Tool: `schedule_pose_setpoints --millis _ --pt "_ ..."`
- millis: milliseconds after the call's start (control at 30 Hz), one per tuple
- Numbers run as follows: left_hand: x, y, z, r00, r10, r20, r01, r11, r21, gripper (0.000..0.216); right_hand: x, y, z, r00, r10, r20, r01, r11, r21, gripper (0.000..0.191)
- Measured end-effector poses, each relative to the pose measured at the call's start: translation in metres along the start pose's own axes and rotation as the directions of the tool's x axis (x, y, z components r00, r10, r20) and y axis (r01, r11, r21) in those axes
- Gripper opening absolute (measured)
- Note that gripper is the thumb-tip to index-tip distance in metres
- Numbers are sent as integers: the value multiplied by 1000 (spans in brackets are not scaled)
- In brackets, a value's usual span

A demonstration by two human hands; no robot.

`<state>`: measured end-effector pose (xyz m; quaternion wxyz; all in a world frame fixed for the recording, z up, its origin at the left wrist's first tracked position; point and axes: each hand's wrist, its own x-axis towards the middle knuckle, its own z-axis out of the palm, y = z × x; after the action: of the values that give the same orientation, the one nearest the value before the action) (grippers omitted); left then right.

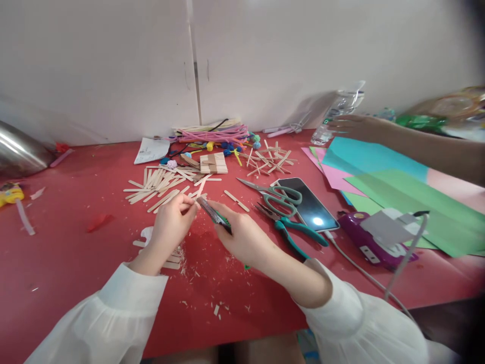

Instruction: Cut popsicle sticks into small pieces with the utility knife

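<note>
My left hand pinches a thin wooden craft stick just above the red table. My right hand is closed around a small green-handled cutting tool, and the tool's tip meets the stick. Wood shavings lie scattered beneath both hands. A few cut stick pieces sit under my left wrist.
Loose craft sticks, a glued stick block, pipe cleaners, scissors, pliers, a phone, a purple glue gun and coloured paper cover the table. Another person's hand reaches near a plastic bottle.
</note>
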<state>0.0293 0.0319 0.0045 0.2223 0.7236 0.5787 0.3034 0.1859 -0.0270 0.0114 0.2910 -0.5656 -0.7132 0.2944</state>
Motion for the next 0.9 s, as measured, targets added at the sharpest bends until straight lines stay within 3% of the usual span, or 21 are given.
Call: schedule_pose_setpoints --millis 233,533,733,900 --pt "0 2 0 999 -45 16 46 998 -44 14 -1 0 -2 998 -52 -25 49 995 -86 57" --pt "2 -1 2 996 -72 56 80 985 -153 20 0 2 -4 999 -36 -26 34 996 -77 56" --pt "1 -1 1 994 -94 62 103 980 -167 20 1 6 -8 995 -93 -25 93 996 -12 57" --pt "1 2 0 992 -117 56 125 977 -176 16 -1 1 -8 998 -59 -34 56 995 -80 57"
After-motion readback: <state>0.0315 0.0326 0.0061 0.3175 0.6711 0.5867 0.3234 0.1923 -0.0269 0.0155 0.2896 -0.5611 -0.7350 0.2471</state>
